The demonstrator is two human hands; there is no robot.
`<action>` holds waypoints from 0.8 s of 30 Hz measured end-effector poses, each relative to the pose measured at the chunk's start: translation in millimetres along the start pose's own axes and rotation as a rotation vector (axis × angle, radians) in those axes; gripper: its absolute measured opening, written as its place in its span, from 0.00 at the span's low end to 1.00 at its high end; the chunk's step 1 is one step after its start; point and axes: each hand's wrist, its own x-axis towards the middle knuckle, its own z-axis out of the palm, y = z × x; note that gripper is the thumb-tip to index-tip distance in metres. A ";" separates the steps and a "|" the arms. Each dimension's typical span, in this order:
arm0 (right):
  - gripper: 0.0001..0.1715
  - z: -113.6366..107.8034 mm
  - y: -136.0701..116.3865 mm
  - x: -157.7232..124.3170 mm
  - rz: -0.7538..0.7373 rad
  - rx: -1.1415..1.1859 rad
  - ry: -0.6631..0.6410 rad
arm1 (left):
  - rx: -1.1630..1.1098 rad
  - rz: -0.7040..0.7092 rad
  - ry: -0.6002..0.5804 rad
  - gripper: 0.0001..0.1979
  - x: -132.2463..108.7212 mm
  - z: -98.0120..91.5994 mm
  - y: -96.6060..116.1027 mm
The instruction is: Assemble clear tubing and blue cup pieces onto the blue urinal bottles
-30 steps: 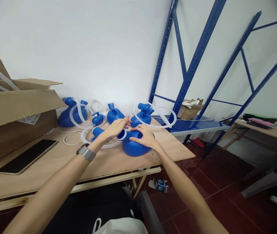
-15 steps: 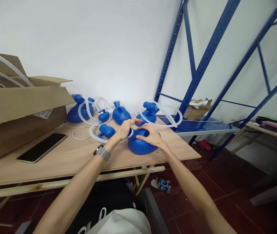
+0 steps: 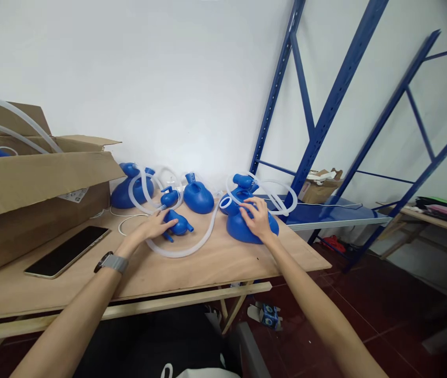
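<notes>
My left hand (image 3: 156, 224) has its fingers around the rounded end of a blue urinal head (image 3: 181, 226), which lies on the wooden table (image 3: 215, 262). A clear plastic tube (image 3: 186, 253) curves across the wood in front of this part. My right hand (image 3: 258, 219) grips the top of a blue plastic urinal bottle (image 3: 243, 232); its round open mouth (image 3: 225, 202) points up and to the left. Behind it sits another blue bottle with a coiled tube (image 3: 288, 194), partly hidden by my right hand and the nearer bottle.
More blue bottles, one in the middle (image 3: 199, 198) and one at the left (image 3: 123, 195), stand near the wall. A phone (image 3: 68, 252) lies beside an open cardboard box (image 3: 42, 173). To the right rises a blue metal rack (image 3: 318, 123).
My left hand has left the bottle and moved left to the blue urinal head. The bottle has shifted right and turned under my right hand, and its open mouth now shows.
</notes>
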 end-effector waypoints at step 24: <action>0.12 100.1 -187.7 49.7 -0.044 0.680 -0.285 | -0.455 0.038 1.024 0.33 -62.3 -30.4 26.5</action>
